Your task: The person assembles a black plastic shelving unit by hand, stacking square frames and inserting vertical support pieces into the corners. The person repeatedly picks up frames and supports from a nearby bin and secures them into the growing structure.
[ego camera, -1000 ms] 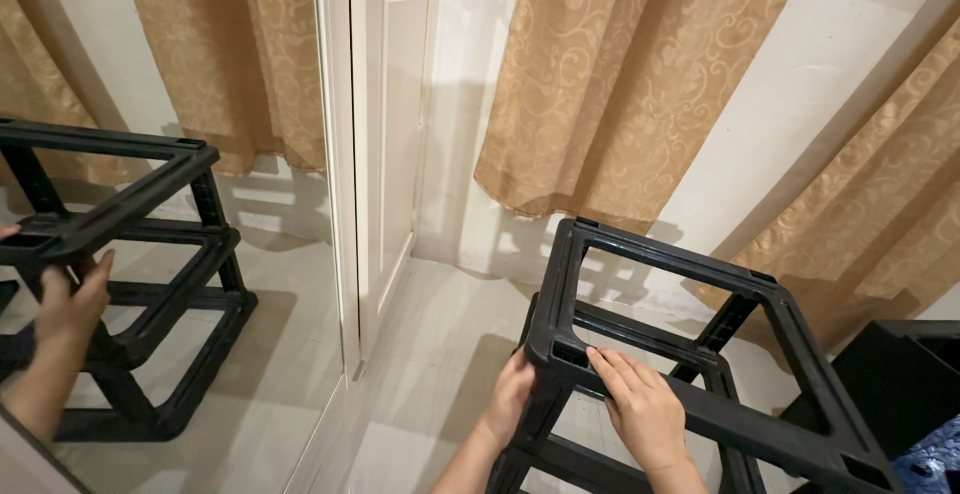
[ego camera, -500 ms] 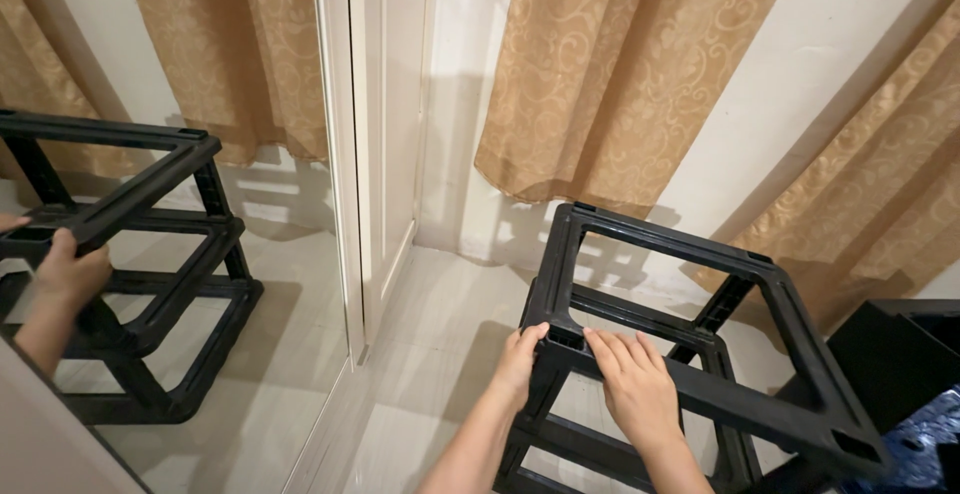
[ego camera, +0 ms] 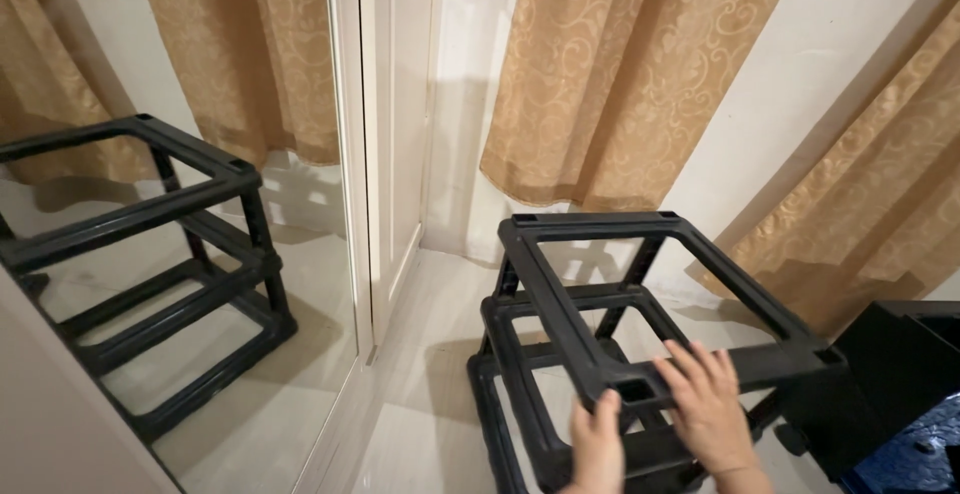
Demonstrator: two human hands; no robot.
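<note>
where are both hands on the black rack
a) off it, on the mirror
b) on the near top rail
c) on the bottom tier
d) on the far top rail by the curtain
b: the left hand and right hand both rest on the rack's top rail nearest the camera, at its near corner, away from the curtain and the mirror.

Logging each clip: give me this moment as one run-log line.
left hand: gripping near bar of black plastic rack frame | right hand: flat on same bar | mirror: left, reflecting rack | curtains: behind
</note>
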